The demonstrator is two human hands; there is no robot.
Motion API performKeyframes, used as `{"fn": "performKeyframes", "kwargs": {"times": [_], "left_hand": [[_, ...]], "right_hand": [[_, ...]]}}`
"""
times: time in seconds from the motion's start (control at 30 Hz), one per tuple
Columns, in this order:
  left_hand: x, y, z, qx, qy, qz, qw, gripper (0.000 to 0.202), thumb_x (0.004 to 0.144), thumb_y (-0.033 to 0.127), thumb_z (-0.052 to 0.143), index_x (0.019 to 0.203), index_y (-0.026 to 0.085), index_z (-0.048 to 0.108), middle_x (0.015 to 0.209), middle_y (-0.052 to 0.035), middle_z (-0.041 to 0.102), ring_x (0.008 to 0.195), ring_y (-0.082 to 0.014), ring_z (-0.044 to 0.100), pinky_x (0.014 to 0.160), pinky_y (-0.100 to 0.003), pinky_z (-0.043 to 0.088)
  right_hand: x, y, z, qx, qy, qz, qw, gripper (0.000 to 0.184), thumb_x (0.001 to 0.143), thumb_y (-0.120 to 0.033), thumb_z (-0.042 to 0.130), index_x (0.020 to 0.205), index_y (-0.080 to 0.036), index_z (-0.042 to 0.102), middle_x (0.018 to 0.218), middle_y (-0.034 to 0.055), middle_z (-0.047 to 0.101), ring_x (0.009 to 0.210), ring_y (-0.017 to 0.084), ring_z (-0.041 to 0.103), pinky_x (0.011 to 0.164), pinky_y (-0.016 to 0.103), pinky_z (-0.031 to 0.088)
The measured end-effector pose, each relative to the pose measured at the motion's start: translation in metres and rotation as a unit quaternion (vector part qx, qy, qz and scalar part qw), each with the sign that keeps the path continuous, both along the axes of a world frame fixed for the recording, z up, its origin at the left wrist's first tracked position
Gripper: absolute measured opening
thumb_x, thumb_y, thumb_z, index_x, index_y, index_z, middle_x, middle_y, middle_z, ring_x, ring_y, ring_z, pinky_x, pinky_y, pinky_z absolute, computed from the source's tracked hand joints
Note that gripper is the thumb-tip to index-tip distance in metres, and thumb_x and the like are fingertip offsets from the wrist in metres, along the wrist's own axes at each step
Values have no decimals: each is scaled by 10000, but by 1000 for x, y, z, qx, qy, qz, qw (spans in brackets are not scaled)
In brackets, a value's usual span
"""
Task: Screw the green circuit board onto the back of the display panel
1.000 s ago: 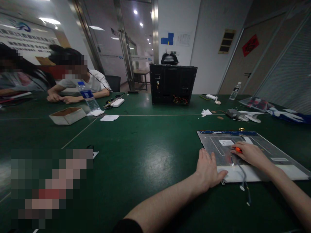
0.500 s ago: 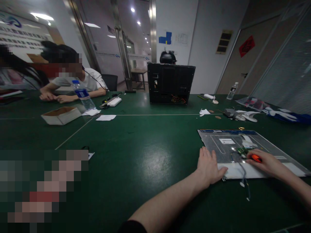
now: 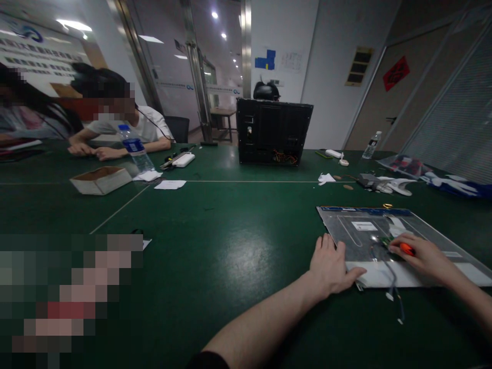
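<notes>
A flat grey display panel (image 3: 346,233) lies back side up on the green table, with a white strip along its near edge. My left hand (image 3: 329,264) rests on the panel's near left corner, fingers spread and thumb stretched along the white strip. In my right hand (image 3: 423,254) is an orange-handled screwdriver (image 3: 407,249); its tip is hidden. That hand is closed over a small green circuit board (image 3: 385,241), which the fingers partly cover. A dark cable (image 3: 392,277) with white plugs hangs from the board over the near edge.
Upright across the table (image 3: 215,215) stands a black monitor housing (image 3: 274,132), a person behind it. At left are an open box (image 3: 100,181), a water bottle (image 3: 135,148) and two seated people. Gloves (image 3: 395,185) and another bottle (image 3: 371,145) lie beyond the panel.
The view has swung slightly left, so everything sits a little farther right. My right hand covers more of the circuit board. My left hand keeps its place on the panel's corner.
</notes>
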State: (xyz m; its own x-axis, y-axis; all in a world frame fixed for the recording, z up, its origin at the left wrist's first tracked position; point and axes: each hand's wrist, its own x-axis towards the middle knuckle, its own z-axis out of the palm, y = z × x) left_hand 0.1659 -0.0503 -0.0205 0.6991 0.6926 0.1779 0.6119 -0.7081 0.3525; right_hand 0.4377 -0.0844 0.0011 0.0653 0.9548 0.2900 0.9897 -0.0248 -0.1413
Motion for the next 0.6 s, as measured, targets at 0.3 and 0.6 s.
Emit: {"fn": "performKeyframes", "kwargs": {"times": [0.3,0.6], "left_hand": [[-1,6,-4,-3,-11,-95,995,674,987,612,307,1397,98,457,1478,-188,445,1389,-339,361,1145,-549,243],[2,9,-5,-33,35,-116,992,705,977,662,298,1488,187,399,1543,-167,357,1433,-375,270,1137,-591,187]], "right_hand": [[-36,14,0,-83,-55,-63,993,397,865,-372,403,975,-181,732,1143,145,672,875,305,675,663,405,527],[-51,18,-1,-93,-104,-147,979,359,889,-190,356,937,-113,704,940,183,713,787,292,685,637,373,493]]}}
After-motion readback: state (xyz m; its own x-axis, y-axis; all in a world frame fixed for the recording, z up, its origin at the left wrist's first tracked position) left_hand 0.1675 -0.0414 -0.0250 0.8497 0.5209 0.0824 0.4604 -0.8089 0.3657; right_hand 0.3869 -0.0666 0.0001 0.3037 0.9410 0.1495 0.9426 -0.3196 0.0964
